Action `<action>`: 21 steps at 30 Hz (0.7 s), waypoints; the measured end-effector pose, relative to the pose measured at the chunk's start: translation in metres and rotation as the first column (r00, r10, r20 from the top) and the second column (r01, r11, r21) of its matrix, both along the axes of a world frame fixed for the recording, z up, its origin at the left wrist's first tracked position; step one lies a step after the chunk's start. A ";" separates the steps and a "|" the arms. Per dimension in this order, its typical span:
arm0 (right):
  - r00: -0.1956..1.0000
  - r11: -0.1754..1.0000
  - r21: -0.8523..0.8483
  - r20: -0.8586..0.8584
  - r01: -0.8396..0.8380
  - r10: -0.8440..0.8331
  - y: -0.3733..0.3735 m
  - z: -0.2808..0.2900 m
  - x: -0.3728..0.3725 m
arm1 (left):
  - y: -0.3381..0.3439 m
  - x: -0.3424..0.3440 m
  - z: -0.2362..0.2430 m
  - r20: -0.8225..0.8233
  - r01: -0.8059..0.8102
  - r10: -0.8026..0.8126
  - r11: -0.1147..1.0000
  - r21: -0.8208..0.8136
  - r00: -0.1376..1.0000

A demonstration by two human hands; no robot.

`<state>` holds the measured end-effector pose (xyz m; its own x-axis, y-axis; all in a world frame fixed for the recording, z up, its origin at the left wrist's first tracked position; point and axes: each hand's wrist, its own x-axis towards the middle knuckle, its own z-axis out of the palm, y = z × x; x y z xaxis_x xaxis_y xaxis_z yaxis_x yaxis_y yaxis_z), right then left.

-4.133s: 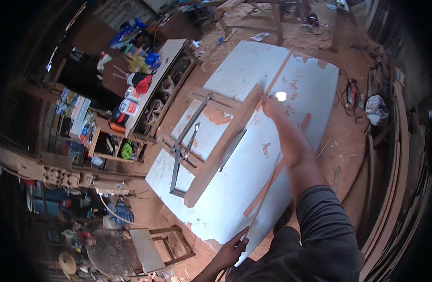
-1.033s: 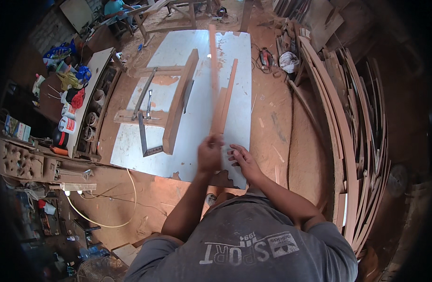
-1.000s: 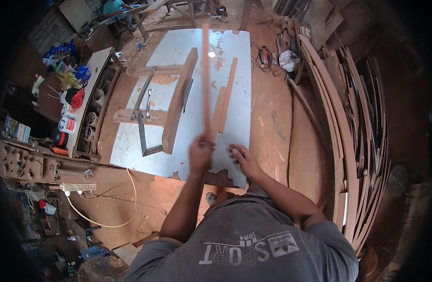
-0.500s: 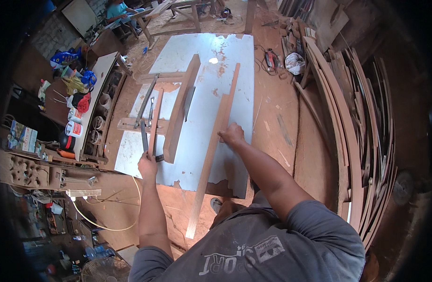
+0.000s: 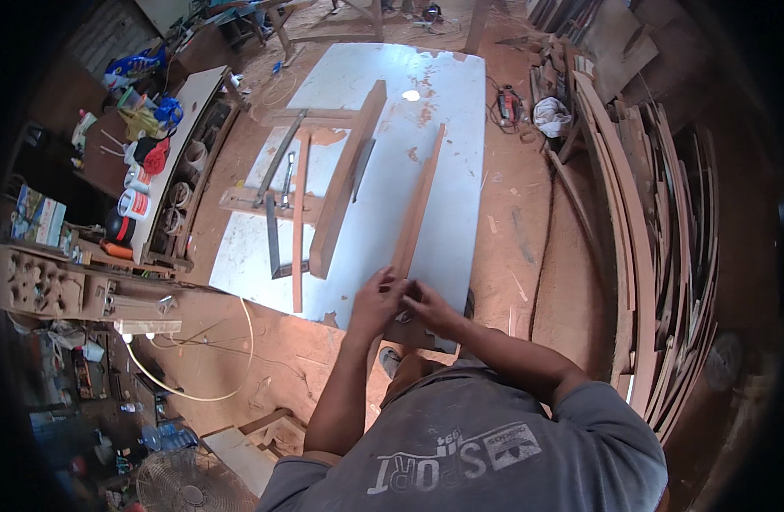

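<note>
My left hand (image 5: 378,300) and my right hand (image 5: 429,307) meet at the near side of the white-topped table (image 5: 358,256). Long brown wooden strips (image 5: 419,209), laid one along the other, run from my hands toward the far side. The fingers of my left hand close round the strips where they reach me. Those of my right hand are bent in against the left ones, and what lies between them is hidden. Left of my hands, a thin reddish strip (image 5: 299,230) and a dark metal square (image 5: 273,239) rest by a thick wooden beam (image 5: 349,183).
Crosspieces (image 5: 311,119) join the beam on its left, with a wrench (image 5: 288,175) nearby. A red power tool (image 5: 509,104) lies on the floor at right, near stacked timber (image 5: 635,247). Paint tubs (image 5: 134,203) stand on the left bench. A yellowish cable (image 5: 249,358) loops across the floor.
My left hand has let go of the metal square and reddish strip and moved right to the long strips. My right hand has come nearer to me, meeting it. The strips have shifted.
</note>
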<state>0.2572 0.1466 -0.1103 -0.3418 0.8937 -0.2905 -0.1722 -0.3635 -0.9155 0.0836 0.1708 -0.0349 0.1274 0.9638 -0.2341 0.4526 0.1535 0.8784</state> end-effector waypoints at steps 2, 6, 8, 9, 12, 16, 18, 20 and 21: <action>1.000 0.978 0.209 0.007 0.001 -0.003 -0.018 -0.002 -0.026 | -0.007 -0.002 0.005 -0.027 0.026 -0.027 0.998 -0.056 0.999; 0.941 0.924 0.261 0.265 -0.279 0.209 -0.044 0.019 -0.030 | -0.041 -0.030 0.010 0.044 -0.054 0.056 0.997 -0.048 0.997; 0.885 0.885 0.202 0.310 -0.419 0.348 -0.036 0.041 -0.022 | -0.062 -0.048 0.014 0.192 -0.080 0.086 0.996 -0.035 0.978; 0.859 0.847 0.231 0.324 -0.479 0.397 -0.027 0.053 -0.018 | -0.070 -0.059 0.017 0.220 -0.065 0.077 0.996 -0.062 0.973; 0.977 0.988 -0.087 0.161 -0.126 0.139 0.019 0.090 -0.018 | -0.098 -0.091 0.028 0.391 -0.055 0.106 0.989 -0.139 0.914; 0.943 0.956 0.171 -0.277 0.239 -0.186 0.076 0.146 -0.021 | -0.128 -0.119 0.040 0.395 -0.080 0.120 0.990 -0.117 0.911; 0.955 0.962 0.178 -0.249 0.206 -0.159 0.090 0.167 -0.025 | -0.137 -0.124 0.045 0.361 -0.109 0.109 0.994 -0.022 0.926; 0.949 0.970 0.180 -0.297 0.165 -0.107 0.094 0.180 -0.031 | -0.145 -0.126 0.049 0.252 -0.135 0.109 0.987 0.085 0.961; 0.938 0.978 0.147 -0.334 0.148 -0.092 0.095 0.183 -0.034 | -0.148 -0.127 0.051 0.250 -0.143 0.104 0.979 0.145 0.963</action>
<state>0.2229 0.2412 0.0728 -0.2791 0.9599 -0.0250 -0.5021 -0.1681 -0.8483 -0.0431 0.0230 0.0166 0.0386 0.9979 -0.0523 0.2115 0.0430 0.9764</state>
